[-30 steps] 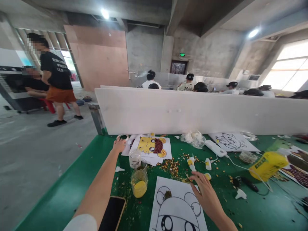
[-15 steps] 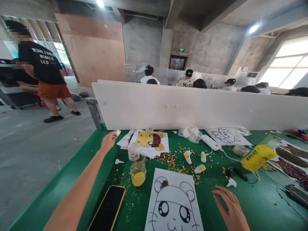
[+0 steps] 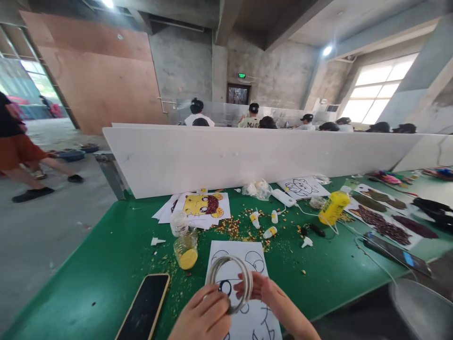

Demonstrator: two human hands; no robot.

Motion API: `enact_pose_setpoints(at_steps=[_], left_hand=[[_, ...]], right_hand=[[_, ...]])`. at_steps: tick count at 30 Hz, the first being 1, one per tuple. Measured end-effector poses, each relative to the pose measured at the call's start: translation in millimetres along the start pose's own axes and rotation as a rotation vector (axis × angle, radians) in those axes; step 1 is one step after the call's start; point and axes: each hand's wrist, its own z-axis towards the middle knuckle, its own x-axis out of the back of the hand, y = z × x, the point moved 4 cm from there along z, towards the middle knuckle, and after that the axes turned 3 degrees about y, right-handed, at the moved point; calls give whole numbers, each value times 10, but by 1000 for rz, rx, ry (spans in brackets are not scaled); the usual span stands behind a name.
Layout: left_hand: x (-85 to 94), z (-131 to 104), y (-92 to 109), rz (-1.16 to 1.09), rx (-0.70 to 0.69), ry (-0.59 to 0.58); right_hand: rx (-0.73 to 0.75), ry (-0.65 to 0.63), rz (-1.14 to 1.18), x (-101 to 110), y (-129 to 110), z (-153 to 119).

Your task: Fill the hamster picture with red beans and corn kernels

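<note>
A pale, round ring (image 3: 249,285), like a roll or coil, is upright above the drawing. My left hand (image 3: 208,311) grips its lower left side. On its right side are the curled fingers of my right hand (image 3: 262,289), thumb and fingertips around the rim. Beneath them lies a white sheet with a line drawing of a round-eared animal (image 3: 235,250), partly covered by ring and hands. A black phone (image 3: 144,307) lies left of my left hand. Behind it, a clear jar with yellow grains (image 3: 187,259) touches another clear jar (image 3: 179,223).
Loose grains (image 3: 231,227), small glue bottles (image 3: 270,232) and a coloured animal picture (image 3: 201,206) lie farther back. To the right are a yellow bottle (image 3: 333,208), cables and seed-covered pictures (image 3: 382,224). A white partition (image 3: 226,158) borders the table's back; people are beyond it.
My left hand has come from the far left edge to above the drawing, and my right hand has moved left to meet it. The ring is now between them. The view has turned right.
</note>
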Motion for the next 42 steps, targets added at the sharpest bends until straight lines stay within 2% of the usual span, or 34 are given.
enact_pose_setpoints(at_steps=[2,3,4,6,8,12,16,22,25,29,35,38,42], left_hand=[[-554,56,-43,-66,235,-190],[-791,33,-68,-91,313,-269],[-974,-16,-104,-102,398,-296],[-1211,-144,-163,-152,506,-299],[-1296,-248,-197,-243,553,-265],[-1244,-271,-227,-365,587,-197],[-1204,-220,-245,-380,595,-154],[-1252,-264,-285,-338,610,-248],[-1235,-274,-296,-316,590,-232],[-1192,-286,-295,-319,543,-135],[-1197,-401,-349,-193,610,-43],[-1194,-453,-377,-129,604,41],[-1179,-461,-388,-110,580,75]], right_hand=[[-28,104,-145,7,233,69],[-16,200,-331,53,325,99],[15,338,-482,119,386,117],[27,468,-574,202,484,137],[39,509,-583,238,520,141],[65,483,-558,221,500,134],[85,429,-500,194,463,132],[90,364,-387,233,356,50],[88,389,-351,301,319,-18],[86,485,-286,462,347,-51],[45,669,-232,890,389,-141],[7,702,-232,1097,324,-240],[-48,712,-235,1263,201,-357]])
